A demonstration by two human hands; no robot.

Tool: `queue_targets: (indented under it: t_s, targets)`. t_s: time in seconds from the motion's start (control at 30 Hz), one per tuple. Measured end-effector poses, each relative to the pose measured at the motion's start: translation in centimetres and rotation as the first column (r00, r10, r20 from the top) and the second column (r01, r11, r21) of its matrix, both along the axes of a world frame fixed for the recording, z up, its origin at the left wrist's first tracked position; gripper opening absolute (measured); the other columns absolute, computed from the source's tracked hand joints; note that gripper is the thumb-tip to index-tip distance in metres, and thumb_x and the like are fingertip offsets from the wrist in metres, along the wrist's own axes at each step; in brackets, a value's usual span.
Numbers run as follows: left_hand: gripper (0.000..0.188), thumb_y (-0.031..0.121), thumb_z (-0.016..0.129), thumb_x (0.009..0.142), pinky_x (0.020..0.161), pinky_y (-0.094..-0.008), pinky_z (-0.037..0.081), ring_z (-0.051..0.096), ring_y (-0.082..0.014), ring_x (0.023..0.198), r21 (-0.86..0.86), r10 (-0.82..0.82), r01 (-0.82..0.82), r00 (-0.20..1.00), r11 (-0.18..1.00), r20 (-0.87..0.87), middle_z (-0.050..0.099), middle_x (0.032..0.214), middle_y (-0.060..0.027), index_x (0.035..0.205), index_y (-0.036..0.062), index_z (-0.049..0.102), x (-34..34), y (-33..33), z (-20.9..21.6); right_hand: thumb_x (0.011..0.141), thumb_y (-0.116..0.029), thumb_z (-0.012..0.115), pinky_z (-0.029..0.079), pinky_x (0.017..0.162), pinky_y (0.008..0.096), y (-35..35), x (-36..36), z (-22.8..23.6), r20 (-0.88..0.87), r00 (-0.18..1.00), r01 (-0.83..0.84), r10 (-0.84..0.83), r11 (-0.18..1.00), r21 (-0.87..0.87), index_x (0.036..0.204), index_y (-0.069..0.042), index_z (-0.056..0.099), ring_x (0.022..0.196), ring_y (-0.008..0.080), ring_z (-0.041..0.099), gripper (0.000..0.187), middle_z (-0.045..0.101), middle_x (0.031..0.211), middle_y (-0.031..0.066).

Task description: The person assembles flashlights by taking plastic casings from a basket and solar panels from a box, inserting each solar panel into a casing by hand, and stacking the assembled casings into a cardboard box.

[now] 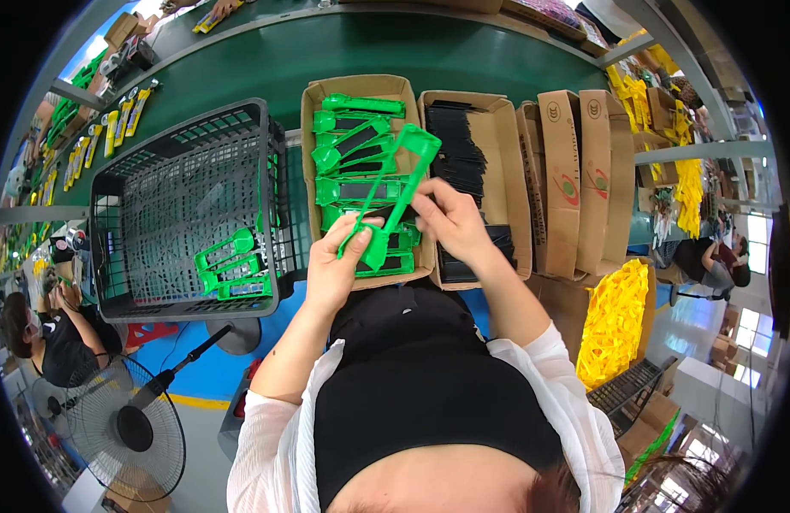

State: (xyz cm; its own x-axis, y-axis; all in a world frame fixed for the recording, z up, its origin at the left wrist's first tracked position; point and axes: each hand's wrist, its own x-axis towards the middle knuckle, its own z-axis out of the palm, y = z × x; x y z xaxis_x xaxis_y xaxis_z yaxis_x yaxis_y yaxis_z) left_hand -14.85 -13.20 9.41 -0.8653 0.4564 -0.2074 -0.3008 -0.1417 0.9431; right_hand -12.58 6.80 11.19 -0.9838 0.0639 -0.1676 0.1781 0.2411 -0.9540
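A green plastic frame [421,145], long and hollow, is held up over the cardboard box of green parts [358,104]. My left hand [335,261] is closed on its lower end, thumb on top. At the frame's right side, my right hand [449,221] has its fingers bent in, thumb and forefinger pinched at the edge; whether anything small is between them is hidden. Several green frames with dark panels lie stacked in the box beneath. Just right of it, a second cardboard box holds a row of thin black strips [455,150].
A black plastic crate [189,141] with several green frames [232,265] stands at left. Folded cartons [559,184] stand at right, above a box of yellow parts [617,321]. Behind runs a green conveyor belt [360,51]. A fan [134,427] is at lower left; other people work nearby.
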Motion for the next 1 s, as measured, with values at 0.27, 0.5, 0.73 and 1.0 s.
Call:
queue_targets:
  t_s: [0.27,0.5,0.73,1.0]
  targets:
    - [0.02,0.01,0.063,0.083,0.077,-0.0259,0.046,0.057,-0.0091,0.083,-0.344,-0.266,0.224,0.961,0.912,-0.079,0.066,0.089,-0.0065,0.1,0.001,0.066,-4.6,-3.8,0.3,0.088,-0.016,0.057,0.035,0.04,0.0194,1.2,2.0,1.9,0.249,0.961,-0.063,0.117,0.975,-0.213,0.085,-0.001,0.056,0.042,0.0038,0.046,0.015,0.056,0.057,0.0022]
    - [0.022,0.012,0.064,0.082,0.074,-0.0266,0.046,0.056,-0.0084,0.079,-0.341,-0.384,0.391,0.919,0.855,0.09,0.065,0.082,-0.0051,0.1,-0.0007,0.064,-4.6,-4.5,-0.6,0.087,-0.023,0.058,0.042,0.044,0.027,-1.0,0.8,1.9,0.28,0.949,-0.192,0.142,0.969,0.158,0.081,0.002,0.055,0.045,0.0122,0.053,0.026,0.055,0.054,0.0058]
    - [0.023,0.01,0.066,0.081,0.069,-0.0248,0.046,0.056,-0.0073,0.074,-0.266,-0.338,0.406,0.903,0.874,0.266,0.064,0.08,-0.0046,0.1,-0.0024,0.063,-4.7,-4.3,-1.3,0.086,-0.026,0.059,0.044,0.049,0.0328,-1.8,1.1,1.0,0.28,0.955,-0.173,0.096,0.948,0.267,0.081,0.003,0.057,0.05,0.0203,0.057,0.029,0.057,0.056,0.0102]
    - [0.019,0.007,0.064,0.082,0.066,-0.0253,0.048,0.06,-0.0101,0.071,-0.187,-0.258,0.348,0.887,0.919,0.383,0.065,0.079,-0.007,0.097,-0.0044,0.063,-4.4,-4.0,-1.4,0.088,-0.023,0.057,0.044,0.046,0.0265,-1.8,0.1,-0.1,0.357,0.93,-0.219,0.084,0.907,0.36,0.085,0.001,0.054,0.046,0.0116,0.055,0.024,0.056,0.057,0.0049]
